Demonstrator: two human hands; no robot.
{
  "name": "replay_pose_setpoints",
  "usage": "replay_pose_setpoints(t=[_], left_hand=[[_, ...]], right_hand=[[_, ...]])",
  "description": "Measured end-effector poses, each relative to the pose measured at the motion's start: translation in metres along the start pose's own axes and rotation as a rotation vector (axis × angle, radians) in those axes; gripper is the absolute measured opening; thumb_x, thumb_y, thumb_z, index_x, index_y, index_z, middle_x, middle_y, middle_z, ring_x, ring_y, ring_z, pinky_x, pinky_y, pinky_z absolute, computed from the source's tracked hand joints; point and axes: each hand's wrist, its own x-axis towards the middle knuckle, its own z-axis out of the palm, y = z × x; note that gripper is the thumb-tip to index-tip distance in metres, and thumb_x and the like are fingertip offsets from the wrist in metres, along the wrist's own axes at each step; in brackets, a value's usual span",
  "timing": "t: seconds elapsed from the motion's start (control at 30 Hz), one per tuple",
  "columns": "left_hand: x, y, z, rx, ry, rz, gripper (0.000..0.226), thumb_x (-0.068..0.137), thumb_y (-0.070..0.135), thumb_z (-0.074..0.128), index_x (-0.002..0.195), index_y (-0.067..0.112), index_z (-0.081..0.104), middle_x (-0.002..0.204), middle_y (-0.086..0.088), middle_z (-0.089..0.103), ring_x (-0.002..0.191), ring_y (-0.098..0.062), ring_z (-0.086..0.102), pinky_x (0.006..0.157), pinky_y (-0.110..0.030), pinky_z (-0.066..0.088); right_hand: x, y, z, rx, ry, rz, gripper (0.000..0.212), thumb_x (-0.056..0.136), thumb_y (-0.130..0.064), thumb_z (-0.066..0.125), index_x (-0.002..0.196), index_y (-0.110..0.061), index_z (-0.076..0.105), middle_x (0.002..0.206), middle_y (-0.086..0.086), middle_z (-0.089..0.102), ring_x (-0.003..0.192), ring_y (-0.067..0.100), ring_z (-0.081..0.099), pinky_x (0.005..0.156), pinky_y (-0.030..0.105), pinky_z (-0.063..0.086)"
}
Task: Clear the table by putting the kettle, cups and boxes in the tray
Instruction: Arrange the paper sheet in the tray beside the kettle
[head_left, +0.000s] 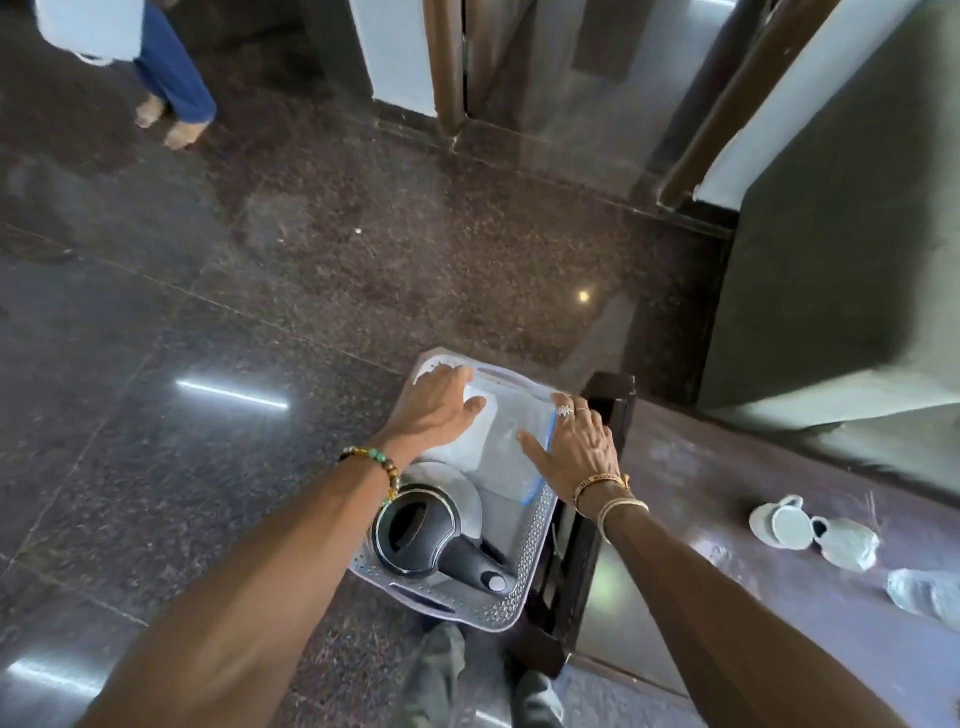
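A grey perforated tray (524, 592) stands on the floor against the end of a dark table (727, 467). A steel kettle (415, 530) with a black lid and handle sits in the tray's near half. In the far half lies a clear box (511, 452) with a blue rim, whitish on its left side. My left hand (441, 410) grips the box's far left side and my right hand (576, 452) presses on its blue right edge. Two white cups (784, 522) (847, 543) lie side by side on the table to the right.
A clear plastic item (924, 597) lies on the table at the right edge. A person's legs (171, 88) stand far off at the top left on the polished stone floor. My own legs (441, 670) are just below the tray. A grey block (831, 234) rises behind the table.
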Motion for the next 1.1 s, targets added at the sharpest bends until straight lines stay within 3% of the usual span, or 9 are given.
replay_pose_setpoints(t=[0.2, 0.4, 0.6, 0.7, 0.83, 0.97, 1.1], left_hand=[[0.026, -0.02, 0.021, 0.025, -0.175, 0.028, 0.05, 0.092, 0.047, 0.055, 0.132, 0.017, 0.051, 0.135, -0.008, 0.054, 0.122, -0.028, 0.054, 0.099, -0.043, 0.046], [0.042, -0.016, 0.033, 0.049, -0.188, 0.162, 0.048, 0.094, 0.038, 0.057, 0.133, 0.013, 0.05, 0.138, -0.009, 0.055, 0.134, -0.025, 0.043, 0.116, -0.041, 0.022], [0.055, -0.008, 0.051, 0.051, -0.245, 0.211, 0.049, 0.094, 0.04, 0.056, 0.134, 0.015, 0.046, 0.139, -0.01, 0.051, 0.126, -0.028, 0.052, 0.105, -0.046, 0.035], [0.059, -0.005, 0.057, 0.035, -0.244, 0.237, 0.05, 0.094, 0.041, 0.057, 0.133, 0.012, 0.046, 0.132, -0.014, 0.053, 0.117, -0.032, 0.056, 0.088, -0.037, 0.044], [0.061, 0.002, 0.061, 0.027, -0.237, 0.253, 0.051, 0.094, 0.035, 0.059, 0.136, 0.012, 0.044, 0.132, -0.015, 0.056, 0.111, -0.033, 0.061, 0.08, -0.036, 0.05], [0.062, 0.007, 0.064, 0.021, -0.245, 0.286, 0.051, 0.095, 0.031, 0.057, 0.141, 0.016, 0.041, 0.134, -0.013, 0.056, 0.114, -0.03, 0.06, 0.08, -0.033, 0.049], [0.061, 0.012, 0.068, 0.022, -0.262, 0.284, 0.051, 0.096, 0.029, 0.055, 0.144, 0.025, 0.038, 0.137, -0.008, 0.055, 0.119, -0.028, 0.057, 0.088, -0.037, 0.052]], right_hand=[[0.022, -0.005, 0.03, 0.106, -0.078, 0.059, 0.068, 0.094, -0.048, 0.05, 0.145, -0.006, 0.035, 0.142, 0.013, 0.038, 0.133, 0.032, 0.038, 0.11, 0.041, 0.035], [0.043, -0.005, 0.041, 0.104, -0.082, 0.134, 0.05, 0.092, -0.02, 0.053, 0.138, -0.005, 0.041, 0.139, 0.013, 0.04, 0.128, 0.034, 0.044, 0.101, 0.04, 0.041], [0.057, -0.003, 0.053, 0.12, -0.035, 0.213, 0.04, 0.087, -0.002, 0.05, 0.126, -0.007, 0.048, 0.129, 0.013, 0.046, 0.108, 0.042, 0.058, 0.077, 0.043, 0.05], [0.058, -0.007, 0.06, 0.171, -0.011, 0.235, 0.041, 0.086, -0.004, 0.055, 0.127, -0.007, 0.049, 0.13, 0.015, 0.042, 0.11, 0.043, 0.055, 0.081, 0.044, 0.049], [0.059, -0.006, 0.07, 0.292, 0.06, 0.227, 0.04, 0.084, -0.002, 0.058, 0.123, -0.007, 0.055, 0.13, 0.013, 0.042, 0.116, 0.035, 0.05, 0.09, 0.04, 0.045], [0.061, 0.0, 0.07, 0.382, 0.122, 0.273, 0.037, 0.083, 0.004, 0.052, 0.114, -0.012, 0.063, 0.121, 0.007, 0.048, 0.105, 0.03, 0.058, 0.08, 0.034, 0.045], [0.066, -0.001, 0.066, 0.421, 0.18, 0.323, 0.034, 0.081, 0.004, 0.049, 0.105, -0.014, 0.066, 0.119, 0.006, 0.053, 0.113, 0.025, 0.056, 0.079, 0.031, 0.045]])
